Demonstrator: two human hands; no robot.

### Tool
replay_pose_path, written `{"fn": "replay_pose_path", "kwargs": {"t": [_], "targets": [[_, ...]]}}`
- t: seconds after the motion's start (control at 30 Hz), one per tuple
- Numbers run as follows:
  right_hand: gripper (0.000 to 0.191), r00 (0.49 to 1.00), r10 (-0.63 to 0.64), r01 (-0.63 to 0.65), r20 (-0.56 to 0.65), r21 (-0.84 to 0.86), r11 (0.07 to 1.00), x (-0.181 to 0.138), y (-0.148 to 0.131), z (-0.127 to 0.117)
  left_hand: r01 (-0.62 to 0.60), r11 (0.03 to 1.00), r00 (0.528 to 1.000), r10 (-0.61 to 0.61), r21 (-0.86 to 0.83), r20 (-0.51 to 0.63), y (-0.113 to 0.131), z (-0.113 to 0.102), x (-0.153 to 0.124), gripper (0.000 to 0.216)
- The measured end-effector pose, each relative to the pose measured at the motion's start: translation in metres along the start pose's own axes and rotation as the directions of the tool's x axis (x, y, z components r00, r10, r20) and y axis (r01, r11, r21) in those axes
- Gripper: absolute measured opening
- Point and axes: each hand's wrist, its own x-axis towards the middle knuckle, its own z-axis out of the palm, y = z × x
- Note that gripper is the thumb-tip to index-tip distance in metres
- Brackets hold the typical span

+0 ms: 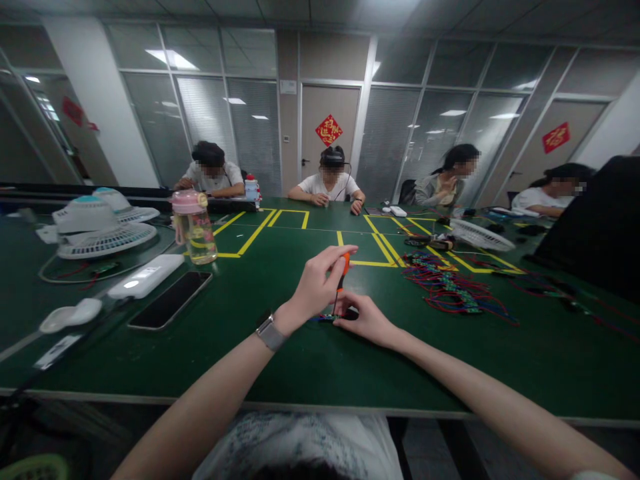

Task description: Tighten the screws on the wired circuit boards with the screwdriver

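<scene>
My left hand [320,277], with a watch on its wrist, is closed around the orange handle of a screwdriver [346,265]. The screwdriver stands nearly upright, its thin shaft pointing down at a small green circuit board [327,318]. Low at the table, my right hand [369,321] pinches the board's right side between its fingers. Something dark lies by the right fingertips, too small to make out. Whether the screwdriver's tip touches a screw cannot be seen. Right of my hands lies a pile of circuit boards [453,290] with red and blue wires.
On the left of the green table [280,373] are a phone [173,300], a white power strip [147,275], a pink-lidded bottle [195,230] and white fan parts [100,230]. A dark screen [595,233] stands at right. Several people sit across the table.
</scene>
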Motion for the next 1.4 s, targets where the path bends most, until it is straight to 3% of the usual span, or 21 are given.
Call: {"fn": "replay_pose_path", "kwargs": {"t": [0.07,0.13,0.23,0.3,0.43,0.5,0.67,0.73,0.83,0.9,0.97,1.1,1.17,1.23,1.33,1.4], "targets": [[0.030,1.000,0.015,-0.015,0.012,-0.003,1.000,0.000,-0.001,0.000,0.059,0.996,0.998,-0.059,-0.068,0.002,-0.001,0.000,0.001,0.027],[0.031,0.999,0.043,-0.043,0.017,-0.001,0.999,0.000,-0.002,0.000,0.081,0.997,0.995,-0.082,-0.021,-0.049,-0.001,0.000,0.001,0.023],[0.031,0.996,0.083,-0.082,0.028,-0.016,0.996,0.000,-0.005,-0.001,0.038,0.989,0.993,-0.021,0.144,-0.118,0.000,0.000,0.000,0.020],[0.028,0.997,0.077,-0.076,0.028,-0.051,0.996,0.000,-0.006,-0.001,0.004,0.985,0.994,0.015,0.170,-0.108,0.000,0.000,-0.001,0.022],[0.013,0.999,0.009,-0.004,0.031,-0.155,0.988,-0.001,-0.006,-0.001,0.070,0.992,0.997,-0.071,-0.101,-0.010,-0.003,0.003,-0.001,0.029],[0.009,0.999,-0.004,0.010,0.034,-0.174,0.985,-0.002,-0.006,-0.001,0.108,0.984,0.993,-0.113,-0.142,-0.024,-0.005,0.004,-0.001,0.025],[0.009,0.999,0.002,0.004,0.034,-0.168,0.986,-0.002,-0.006,-0.001,0.049,0.996,0.989,-0.039,0.075,-0.139,-0.001,0.003,-0.001,0.019],[0.010,0.999,0.000,0.006,0.038,-0.169,0.986,-0.002,-0.006,-0.002,0.049,0.999,0.993,-0.049,-0.002,-0.110,0.000,0.004,-0.002,0.025],[0.016,0.999,-0.005,0.014,0.054,-0.176,0.984,-0.002,-0.005,-0.004,0.159,0.943,0.986,-0.168,-0.293,-0.009,-0.004,0.006,-0.001,0.029],[0.018,0.999,-0.001,0.010,0.047,-0.174,0.985,-0.003,-0.004,-0.004,0.209,0.908,0.975,-0.223,-0.362,0.003,-0.007,0.005,0.000,0.028],[0.017,1.000,0.007,-0.003,0.024,-0.175,0.984,-0.004,-0.003,-0.004,0.207,0.926,0.972,-0.231,-0.316,-0.042,-0.010,0.003,0.001,0.024],[0.013,1.000,0.002,0.001,0.014,-0.207,0.978,-0.004,-0.003,-0.005,0.135,0.990,0.976,-0.141,-0.050,-0.167,-0.010,-0.004,0.002,0.017],[0.014,0.999,-0.016,0.023,0.034,-0.219,0.975,-0.004,-0.004,-0.006,0.099,0.995,0.981,-0.092,0.031,-0.168,-0.008,-0.007,0.002,0.017],[0.016,0.998,-0.037,0.048,0.053,-0.229,0.972,-0.003,-0.006,-0.007,0.083,0.996,0.988,-0.087,-0.037,-0.126,-0.005,-0.009,0.004,0.024],[0.020,0.995,-0.065,0.081,0.070,-0.261,0.962,-0.004,-0.009,-0.008,0.153,0.960,0.985,-0.167,-0.236,-0.036,-0.003,-0.009,0.006,0.028],[0.025,0.994,-0.085,0.102,0.072,-0.283,0.954,-0.004,-0.012,-0.009,0.183,0.952,0.980,-0.198,-0.246,-0.036,-0.003,-0.010,0.007,0.026]]}}
